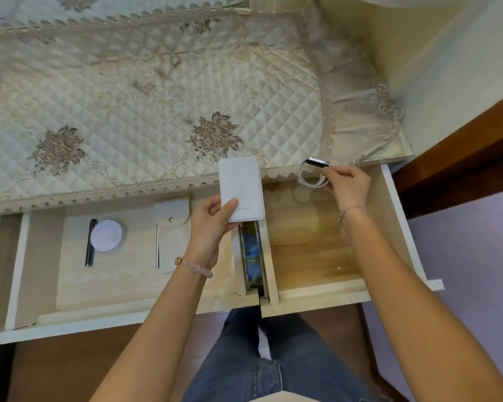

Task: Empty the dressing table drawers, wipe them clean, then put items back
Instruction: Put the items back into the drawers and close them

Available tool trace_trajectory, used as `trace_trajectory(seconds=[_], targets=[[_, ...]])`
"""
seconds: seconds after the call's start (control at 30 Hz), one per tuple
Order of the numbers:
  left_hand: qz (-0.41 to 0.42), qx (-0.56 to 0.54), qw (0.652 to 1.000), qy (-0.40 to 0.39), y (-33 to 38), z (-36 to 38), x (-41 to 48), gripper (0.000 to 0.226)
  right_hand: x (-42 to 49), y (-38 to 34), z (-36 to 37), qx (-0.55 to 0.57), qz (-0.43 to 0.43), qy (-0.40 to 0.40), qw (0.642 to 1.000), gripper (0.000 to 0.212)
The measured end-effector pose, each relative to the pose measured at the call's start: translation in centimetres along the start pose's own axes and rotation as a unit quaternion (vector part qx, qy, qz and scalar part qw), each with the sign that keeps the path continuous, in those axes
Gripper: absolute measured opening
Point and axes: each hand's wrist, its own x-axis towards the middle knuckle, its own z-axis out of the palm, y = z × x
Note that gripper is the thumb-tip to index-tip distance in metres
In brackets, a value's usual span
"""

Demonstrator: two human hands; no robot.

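Gripping a white power bank, the left hand has its thumb on the front and fingers curled behind, holding it over the divider between the two open drawers. Right hand is pinching a white band with a black face at the back of the right drawer, near the lace edge of the cloth. Left drawer has a pen, a round white disc just beside it, and a thin metal stick.

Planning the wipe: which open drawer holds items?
The left drawer: a dark pen, a white disc and a metal stick lie in it; the right drawer shows bare wood.
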Motion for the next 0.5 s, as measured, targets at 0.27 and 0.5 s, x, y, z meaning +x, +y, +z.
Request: trace_trajectory(seconds=[0.27,0.5], targets=[[-0.051,0.044,0.997,-0.048,-2.9,-0.2,-2.4,0.029,-5.9,2.9,-4.3,0.027,0.018,0.004,0.999,0.011],[-0.084,0.081,0.992,-0.054,-5.9,1.7,-4.4,0.030,-6.3,5.5,-7.9,0.036,0.035,0.025,0.998,0.012]])
